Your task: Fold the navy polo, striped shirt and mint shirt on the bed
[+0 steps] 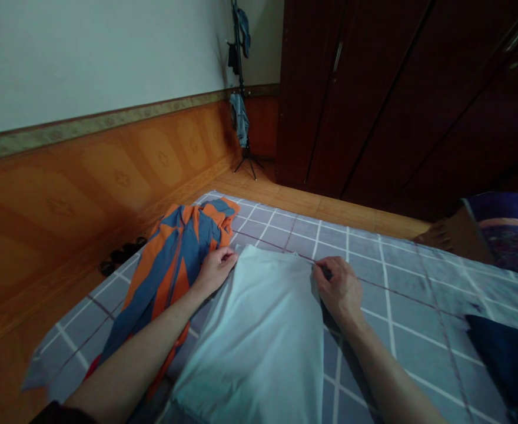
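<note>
Along the left side of the room, an orange wood-grain wainscot panel [65, 200] runs behind a pair of black sandals [120, 254] on the floor. On a grey-blue checked bedsheet [400, 306] lies a crumpled orange-and-blue striped cloth [175, 265], stretching from the far edge toward the person's near side. Just right of it, the left hand [215, 271] sits at the far left corner of a smooth white fabric piece [259, 330], its fingers lightly curled and touching both cloths; whether they pinch anything cannot be told. The white fabric lies flat in the middle of the bedsheet, its far edge squared off and running toward the person. The right hand [336, 291] is at that fabric's far right corner, fingers curled in a narrow grip around the edge. Behind, a black metal clothes stand [241, 88] holds hanging blue garments [239, 119] on a wooden floor [285, 197], before a dark brown wardrobe [374, 100]. At far right lie a dark navy cloth [506, 365] and purple patterned bedding [512, 235].
</note>
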The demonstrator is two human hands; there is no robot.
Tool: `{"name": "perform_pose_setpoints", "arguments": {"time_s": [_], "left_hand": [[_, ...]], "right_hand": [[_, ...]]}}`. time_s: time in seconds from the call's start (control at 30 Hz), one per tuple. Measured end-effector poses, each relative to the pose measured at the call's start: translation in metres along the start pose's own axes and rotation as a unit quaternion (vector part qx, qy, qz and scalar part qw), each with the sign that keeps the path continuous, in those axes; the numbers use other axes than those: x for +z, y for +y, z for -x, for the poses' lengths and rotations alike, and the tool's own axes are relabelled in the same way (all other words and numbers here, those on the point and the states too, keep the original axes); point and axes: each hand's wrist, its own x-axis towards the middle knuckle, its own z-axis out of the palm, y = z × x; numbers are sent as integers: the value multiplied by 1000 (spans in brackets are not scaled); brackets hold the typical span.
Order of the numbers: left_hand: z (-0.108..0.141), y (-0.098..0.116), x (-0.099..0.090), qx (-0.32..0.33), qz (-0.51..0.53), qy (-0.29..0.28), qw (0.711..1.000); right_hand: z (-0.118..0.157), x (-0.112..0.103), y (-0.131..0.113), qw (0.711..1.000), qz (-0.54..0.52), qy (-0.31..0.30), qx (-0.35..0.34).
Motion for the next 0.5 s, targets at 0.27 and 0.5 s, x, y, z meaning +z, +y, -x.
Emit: {"name": "perform_pose_setpoints", "arguments": {"time_s": [0.27,0.5], "left_hand": [[12,-6,-19,26,-31,-113,993],[11,-8,-24,28,-63,-116,991]], "right_hand": [[-1,4,6,1000,1,7,-13],[0,3,5,1000,-4,5,-16]]}}
